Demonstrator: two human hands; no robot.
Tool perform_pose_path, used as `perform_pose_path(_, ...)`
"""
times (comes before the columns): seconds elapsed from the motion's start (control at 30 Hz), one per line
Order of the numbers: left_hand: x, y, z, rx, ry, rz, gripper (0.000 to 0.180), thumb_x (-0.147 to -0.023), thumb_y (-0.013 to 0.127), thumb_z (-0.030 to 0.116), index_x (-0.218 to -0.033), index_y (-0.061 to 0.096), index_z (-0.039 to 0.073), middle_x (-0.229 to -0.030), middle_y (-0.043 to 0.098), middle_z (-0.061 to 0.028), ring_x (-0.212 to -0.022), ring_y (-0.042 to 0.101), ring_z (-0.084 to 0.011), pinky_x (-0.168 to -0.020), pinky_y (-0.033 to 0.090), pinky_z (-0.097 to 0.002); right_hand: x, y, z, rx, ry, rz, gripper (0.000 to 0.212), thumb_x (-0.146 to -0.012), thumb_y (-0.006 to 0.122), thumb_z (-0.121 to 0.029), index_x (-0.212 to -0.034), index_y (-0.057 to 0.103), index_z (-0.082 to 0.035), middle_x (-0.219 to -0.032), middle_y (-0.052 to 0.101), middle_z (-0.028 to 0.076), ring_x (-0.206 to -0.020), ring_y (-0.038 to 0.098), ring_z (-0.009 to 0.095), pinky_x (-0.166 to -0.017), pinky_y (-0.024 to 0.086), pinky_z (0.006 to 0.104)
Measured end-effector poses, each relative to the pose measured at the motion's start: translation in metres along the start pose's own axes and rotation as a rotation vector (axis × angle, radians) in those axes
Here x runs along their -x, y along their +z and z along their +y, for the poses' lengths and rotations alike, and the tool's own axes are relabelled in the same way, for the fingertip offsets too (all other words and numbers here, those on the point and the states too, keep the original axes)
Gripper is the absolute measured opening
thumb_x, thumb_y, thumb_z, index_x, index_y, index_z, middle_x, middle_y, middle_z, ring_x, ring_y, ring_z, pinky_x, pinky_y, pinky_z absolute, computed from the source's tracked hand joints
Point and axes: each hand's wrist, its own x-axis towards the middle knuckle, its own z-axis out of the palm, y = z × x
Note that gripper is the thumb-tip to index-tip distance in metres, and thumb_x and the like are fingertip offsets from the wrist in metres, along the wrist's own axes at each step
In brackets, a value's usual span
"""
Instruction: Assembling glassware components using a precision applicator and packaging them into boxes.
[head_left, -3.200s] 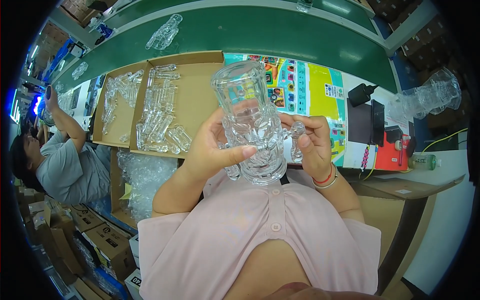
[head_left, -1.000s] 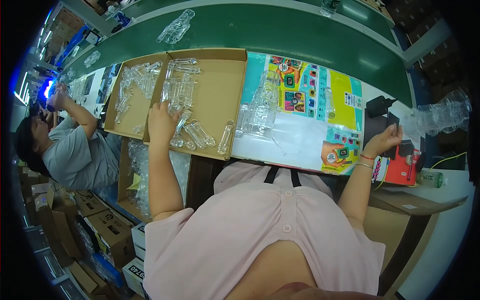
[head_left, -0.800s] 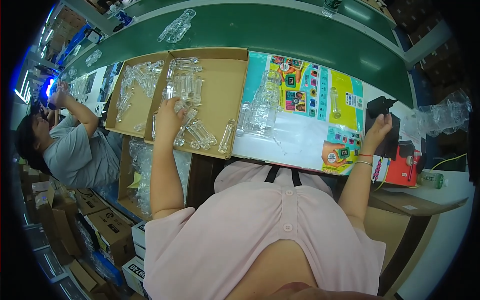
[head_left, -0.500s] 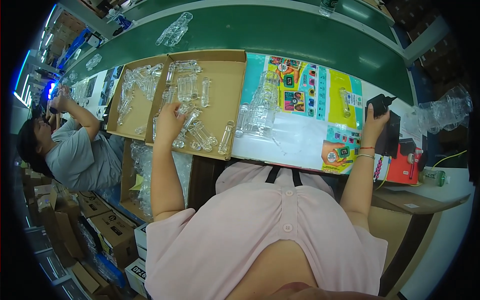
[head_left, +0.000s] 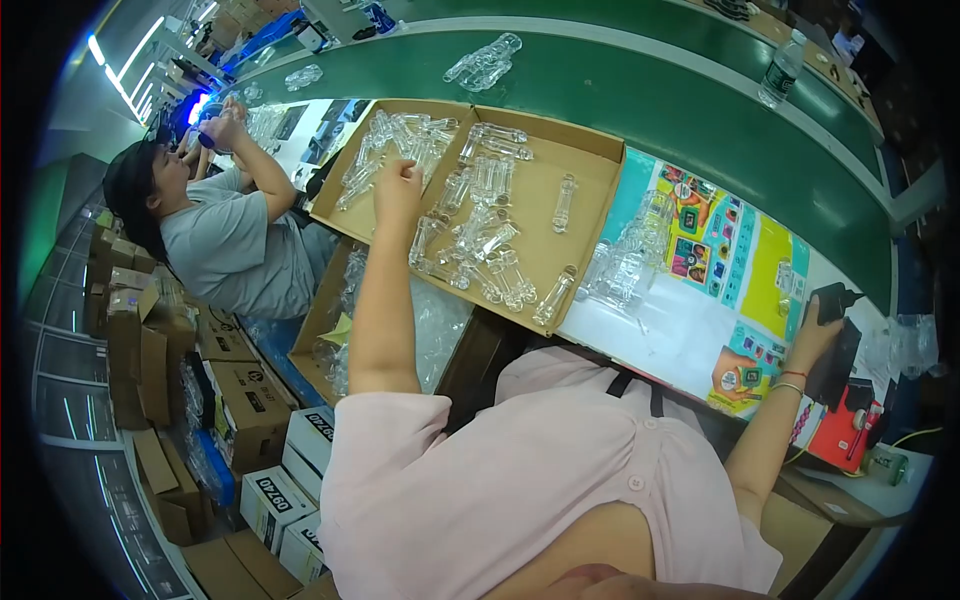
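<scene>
My left hand (head_left: 398, 188) is over the left cardboard tray (head_left: 345, 218), close to the divider, with its fingers curled. Whether a clear piece is in those fingers I cannot make out. Several clear plastic tube-like pieces (head_left: 392, 138) lie beneath and beyond it in that tray. More clear pieces (head_left: 490, 180) are scattered in the right cardboard tray (head_left: 590, 200). At the right end of the table, my right hand (head_left: 812, 342) is closed around a black bottle with a thin pointed nozzle (head_left: 832, 302), beside a black box (head_left: 834, 368).
Clear plastic parts (head_left: 632, 262) are grouped on a printed colourful sheet (head_left: 735, 250). A bundle of clear pieces (head_left: 485, 62) and a water bottle (head_left: 782, 70) stand farther back. A co-worker (head_left: 225, 220) sits at the left. Below are a box of plastic bags (head_left: 435, 325) and several cartons (head_left: 245, 400).
My left hand has gone from the pieces in the right tray to the left tray. The view has turned left. My right hand keeps hold of the black bottle.
</scene>
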Motion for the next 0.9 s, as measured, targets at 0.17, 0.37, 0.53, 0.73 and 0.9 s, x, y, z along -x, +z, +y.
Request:
perform_pose_path(0.17,-0.036,0.021,-0.04,-0.378,-0.062,-0.208,0.041,-0.074,0.065,0.032,-0.1,0.06,0.001,-0.091,0.063,-0.0176,-0.082,0.061,-0.0317,-0.07,0.047,-0.0376,0.0,0.002,-0.009,0.086,0.014,0.015,0.05,-0.079,0.065,-0.025,-0.113,0.043,0.005,-0.109,0.054,0.017,-0.099,0.054,0.026,-0.086,0.041,0.0334)
perform_pose_path(0.37,-0.065,0.048,-0.105,-0.504,0.289,-0.287,0.04,-0.084,0.049,0.036,-0.096,0.061,0.0,-0.091,0.062,-0.0198,-0.085,0.06,-0.0338,-0.076,0.046,-0.0417,-0.006,-0.001,-0.013,0.143,-0.017,0.029,0.042,-0.076,0.066,-0.023,-0.1,0.051,0.008,-0.096,0.059,0.02,-0.088,0.058,0.028,-0.077,0.044,0.0359)
perform_pose_path(0.53,-0.087,0.058,-0.119,-0.445,-0.027,-0.327,0.04,-0.083,0.051,0.034,-0.097,0.061,-0.002,-0.101,0.058,-0.0242,-0.092,0.058,-0.0346,-0.08,0.044,-0.0426,-0.005,0.008,0.008,0.124,0.045,0.076,0.04,-0.074,0.067,-0.027,-0.095,0.056,0.005,-0.092,0.061,0.019,-0.088,0.06,0.03,-0.075,0.045,0.0364)
perform_pose_path(0.73,-0.085,0.057,-0.104,0.519,-0.365,-0.035,0.033,-0.077,0.065,0.015,-0.102,0.051,-0.003,-0.088,0.059,-0.0147,-0.08,0.06,-0.0233,-0.07,0.05,-0.0302,-0.001,-0.002,-0.003,0.112,0.115,0.096,0.038,-0.076,0.066,-0.026,-0.099,0.055,0.002,-0.092,0.062,0.016,-0.088,0.06,0.027,-0.076,0.045,0.0338)
perform_pose_path(0.9,-0.033,0.006,0.006,1.0,-0.096,0.104,0.033,-0.082,0.06,0.01,-0.11,0.047,-0.002,-0.096,0.055,-0.0112,-0.083,0.058,-0.0178,-0.075,0.05,-0.0253,0.001,-0.011,-0.025,-0.153,-0.035,0.267,0.035,-0.08,0.063,-0.021,-0.102,0.051,0.003,-0.094,0.06,0.012,-0.085,0.059,0.022,-0.078,0.045,0.0325)
